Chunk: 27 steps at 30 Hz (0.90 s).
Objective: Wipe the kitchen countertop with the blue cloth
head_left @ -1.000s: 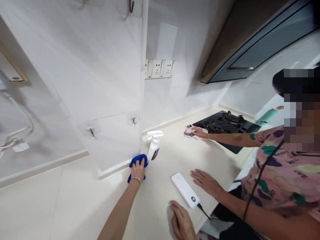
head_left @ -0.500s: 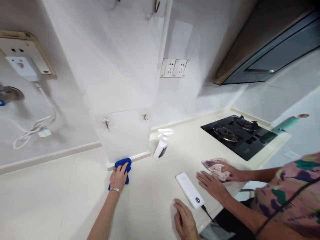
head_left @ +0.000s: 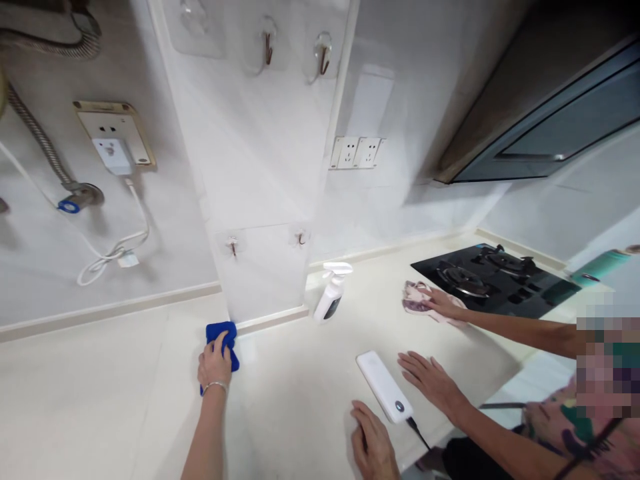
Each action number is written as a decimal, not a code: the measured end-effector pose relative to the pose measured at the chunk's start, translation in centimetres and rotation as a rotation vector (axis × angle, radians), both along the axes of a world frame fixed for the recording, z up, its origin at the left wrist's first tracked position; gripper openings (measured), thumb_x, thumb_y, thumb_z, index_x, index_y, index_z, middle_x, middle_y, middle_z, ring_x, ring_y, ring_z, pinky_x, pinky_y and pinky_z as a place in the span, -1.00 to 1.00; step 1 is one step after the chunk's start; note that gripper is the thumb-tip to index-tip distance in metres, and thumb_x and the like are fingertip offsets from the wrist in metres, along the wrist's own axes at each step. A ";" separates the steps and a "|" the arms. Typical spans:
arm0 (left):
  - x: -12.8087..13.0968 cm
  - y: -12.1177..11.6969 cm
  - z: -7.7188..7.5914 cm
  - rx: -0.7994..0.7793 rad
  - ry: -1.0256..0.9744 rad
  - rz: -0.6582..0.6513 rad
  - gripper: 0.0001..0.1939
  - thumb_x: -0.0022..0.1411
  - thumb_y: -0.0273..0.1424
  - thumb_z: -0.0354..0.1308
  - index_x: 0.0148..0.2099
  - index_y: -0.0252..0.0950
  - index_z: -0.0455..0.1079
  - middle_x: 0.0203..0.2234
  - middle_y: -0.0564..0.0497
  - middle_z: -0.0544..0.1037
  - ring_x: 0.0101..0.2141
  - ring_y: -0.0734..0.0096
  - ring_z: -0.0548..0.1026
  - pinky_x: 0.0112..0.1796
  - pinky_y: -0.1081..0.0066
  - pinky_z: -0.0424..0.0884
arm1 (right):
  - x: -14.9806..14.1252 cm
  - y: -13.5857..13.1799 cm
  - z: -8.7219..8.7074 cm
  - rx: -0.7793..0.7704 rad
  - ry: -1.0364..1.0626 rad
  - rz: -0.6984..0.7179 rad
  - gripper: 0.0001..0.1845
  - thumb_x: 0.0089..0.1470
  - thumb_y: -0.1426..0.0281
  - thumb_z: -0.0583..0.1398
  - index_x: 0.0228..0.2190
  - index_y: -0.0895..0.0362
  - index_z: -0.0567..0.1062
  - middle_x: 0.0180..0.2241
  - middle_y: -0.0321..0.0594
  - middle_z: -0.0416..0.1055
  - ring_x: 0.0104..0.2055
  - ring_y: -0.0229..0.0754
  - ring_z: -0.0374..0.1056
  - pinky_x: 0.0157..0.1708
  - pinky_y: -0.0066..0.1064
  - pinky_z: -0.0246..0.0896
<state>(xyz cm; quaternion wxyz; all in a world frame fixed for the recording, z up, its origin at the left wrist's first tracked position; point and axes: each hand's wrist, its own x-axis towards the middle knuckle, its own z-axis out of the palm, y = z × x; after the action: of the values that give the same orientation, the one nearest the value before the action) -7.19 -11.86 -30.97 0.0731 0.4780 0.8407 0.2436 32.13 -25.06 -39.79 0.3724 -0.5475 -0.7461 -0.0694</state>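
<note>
The left hand [head_left: 215,363] lies palm-down, fingers spread and pressing over a blue cloth [head_left: 222,339], a soft, napped, crumpled pad flattened against the smooth cream countertop [head_left: 125,400]. The cloth sits just in front of the left corner of the white pillar [head_left: 260,200], touching or nearly touching its low skirting strip; its long axis runs from the wrist, which wears a thin metal bangle, away toward the pillar's foot, and its far end shows past the fingertips. The right hand [head_left: 375,447] rests open and empty, flat on the countertop well to the right of the pillar, just beside the near end of a white power bank [head_left: 384,387], a glossy rounded slab with a dark cable plugged into its near end; the slab lies obliquely, its far end aimed back toward the pillar. A white plastic spray bottle [head_left: 331,300] stands upright, trigger head on top, by the pillar's right corner. Further right of the pillar a co-worker's hand [head_left: 440,303] presses a pinkish patterned rag [head_left: 415,297] on the countertop at the edge of a black glass hob [head_left: 500,280], and that person's other hand [head_left: 430,380] lies flat, fingers spread, beside the power bank. Clear adhesive hooks [head_left: 233,245] with metal prongs stick on the pillar's matte face.
</note>
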 end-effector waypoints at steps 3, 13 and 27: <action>0.6 -0.3 -0.1 0.062 -0.087 0.183 -0.47 0.37 -0.20 -0.21 0.33 -0.09 0.15 0.05 -0.17 0.39 -0.04 0.06 0.37 -0.10 0.10 0.41 | 0.1 0.1 -0.1 0.011 -0.001 -0.005 -0.66 0.15 0.49 0.05 -0.03 0.14 0.40 -0.02 -0.03 0.48 0.00 -0.08 0.45 -0.11 -0.19 0.50; 0.2 0.0 -0.1 -0.034 0.078 0.007 -0.46 0.36 -0.27 -0.17 0.36 -0.10 0.11 0.06 -0.18 0.34 -0.02 0.12 0.33 -0.03 0.17 0.39 | 0.1 0.0 -0.8 0.003 0.027 -0.010 -0.66 0.16 0.48 0.05 -0.03 0.14 0.40 0.00 -0.02 0.47 0.02 -0.08 0.43 -0.07 -0.17 0.47; 4.5 -1.8 -0.3 -0.267 0.189 -0.292 -0.43 0.27 -0.34 -0.05 0.33 -0.10 0.17 0.01 -0.24 0.26 0.00 0.04 0.26 -0.06 0.15 0.37 | -0.5 -0.6 0.4 -0.144 0.066 -0.023 -0.63 0.17 0.51 0.01 0.01 0.14 0.36 0.04 0.00 0.41 0.09 -0.07 0.36 0.04 -0.08 0.39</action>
<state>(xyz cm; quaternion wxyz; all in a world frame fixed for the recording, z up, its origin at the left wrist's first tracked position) -2.69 -13.62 -31.31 0.0913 0.6013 0.7906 0.0710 31.65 -25.66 -39.35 0.3555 -0.5835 -0.7301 -0.0019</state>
